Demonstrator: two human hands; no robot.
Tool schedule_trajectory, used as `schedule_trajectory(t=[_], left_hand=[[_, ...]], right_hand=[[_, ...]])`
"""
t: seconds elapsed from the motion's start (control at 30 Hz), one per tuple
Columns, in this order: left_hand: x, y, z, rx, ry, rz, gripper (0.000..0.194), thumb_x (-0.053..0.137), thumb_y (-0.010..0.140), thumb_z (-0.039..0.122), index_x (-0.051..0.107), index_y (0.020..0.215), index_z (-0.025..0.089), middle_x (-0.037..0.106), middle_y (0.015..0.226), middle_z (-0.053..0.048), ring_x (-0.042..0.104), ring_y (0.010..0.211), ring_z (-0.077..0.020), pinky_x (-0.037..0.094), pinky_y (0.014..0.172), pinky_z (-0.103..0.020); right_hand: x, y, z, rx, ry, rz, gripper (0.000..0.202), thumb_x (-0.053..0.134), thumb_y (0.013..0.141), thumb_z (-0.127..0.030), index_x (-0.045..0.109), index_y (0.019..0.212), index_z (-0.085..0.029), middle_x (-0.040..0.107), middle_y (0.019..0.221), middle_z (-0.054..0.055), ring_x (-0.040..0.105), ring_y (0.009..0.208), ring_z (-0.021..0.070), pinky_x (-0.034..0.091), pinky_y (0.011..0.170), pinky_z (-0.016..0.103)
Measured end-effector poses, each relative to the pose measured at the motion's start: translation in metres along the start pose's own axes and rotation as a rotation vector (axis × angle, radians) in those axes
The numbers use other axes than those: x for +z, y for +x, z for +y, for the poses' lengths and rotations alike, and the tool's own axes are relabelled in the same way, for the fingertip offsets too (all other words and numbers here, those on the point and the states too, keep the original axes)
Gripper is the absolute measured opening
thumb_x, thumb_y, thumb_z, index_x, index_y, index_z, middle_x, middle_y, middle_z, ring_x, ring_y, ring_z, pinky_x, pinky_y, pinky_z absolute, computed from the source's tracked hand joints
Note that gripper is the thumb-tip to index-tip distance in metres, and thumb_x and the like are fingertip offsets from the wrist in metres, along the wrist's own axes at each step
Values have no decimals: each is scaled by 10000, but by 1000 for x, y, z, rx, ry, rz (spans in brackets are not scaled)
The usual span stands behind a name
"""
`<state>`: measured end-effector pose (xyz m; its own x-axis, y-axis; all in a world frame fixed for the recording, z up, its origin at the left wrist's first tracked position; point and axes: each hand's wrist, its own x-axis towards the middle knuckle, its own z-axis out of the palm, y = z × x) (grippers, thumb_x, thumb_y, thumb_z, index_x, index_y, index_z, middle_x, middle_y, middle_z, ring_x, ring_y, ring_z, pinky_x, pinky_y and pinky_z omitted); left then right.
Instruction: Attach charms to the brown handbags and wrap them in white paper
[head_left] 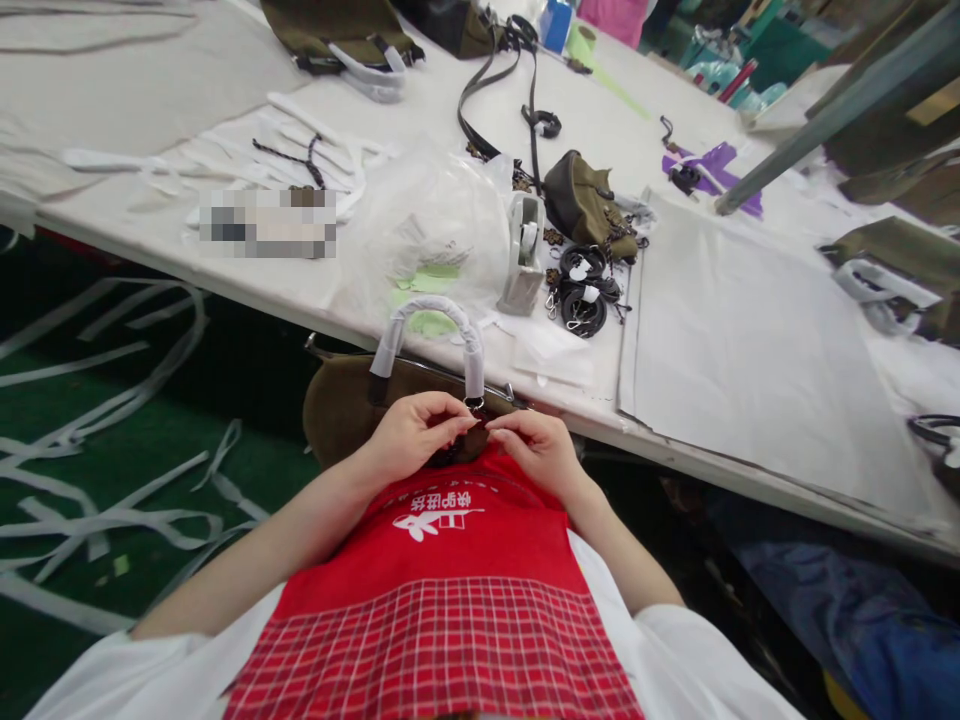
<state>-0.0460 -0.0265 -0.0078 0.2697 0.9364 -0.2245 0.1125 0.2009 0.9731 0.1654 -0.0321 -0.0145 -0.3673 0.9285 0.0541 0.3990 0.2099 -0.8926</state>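
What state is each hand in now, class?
Left hand: pinched closed by the bag handle; anything held is too small to tell.
Right hand: pinched closed; anything held cannot be told.

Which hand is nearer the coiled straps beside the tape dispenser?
Right. In the picture, the right hand is below the straps, slightly left; the left hand is farther left.

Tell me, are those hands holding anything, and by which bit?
Can't tell: the left hand and right hand pinch near the handle on the bag, but anything held is too small to see.
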Motion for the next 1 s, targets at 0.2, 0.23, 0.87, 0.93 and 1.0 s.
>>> schedule_trajectory(t=[0.2,0.23,0.87,0.93,1.0], left_hand=[[2,-1,9,206,290,-33,177,591,864,275,684,752,173,654,713,-3,580,649,-124,471,637,-232],[2,-1,9,225,312,-29,177,586,867,270,682,753,174,659,720,-5,587,668,-130,473,659,-238],[4,4,-1,242,426,37,167,575,884,266,670,775,183,679,762,-12,611,712,-150,469,705,-264],[5,4,-2,234,435,41,176,572,884,278,669,771,185,682,764,-14,613,713,-154,471,705,-270],[6,5,-3,225,447,38,186,564,887,285,667,769,186,687,769,-17,616,717,-157,474,711,-275]], right_hand=[[1,3,0,-35,-31,-12,153,654,862,-266,771,960,-262,771,915,21,724,805,185,576,769,278],[3,3,1,-5,-1,-10,160,657,855,-261,770,969,-263,772,922,20,728,811,190,583,769,284],[17,7,14,123,254,41,167,637,846,-279,776,926,-235,752,775,20,706,647,153,596,605,243],[17,7,15,117,251,27,173,629,857,-285,774,938,-240,746,778,17,698,640,145,593,608,241],[17,6,15,124,245,15,179,621,866,-289,772,950,-242,744,793,18,694,639,145,592,613,247]])
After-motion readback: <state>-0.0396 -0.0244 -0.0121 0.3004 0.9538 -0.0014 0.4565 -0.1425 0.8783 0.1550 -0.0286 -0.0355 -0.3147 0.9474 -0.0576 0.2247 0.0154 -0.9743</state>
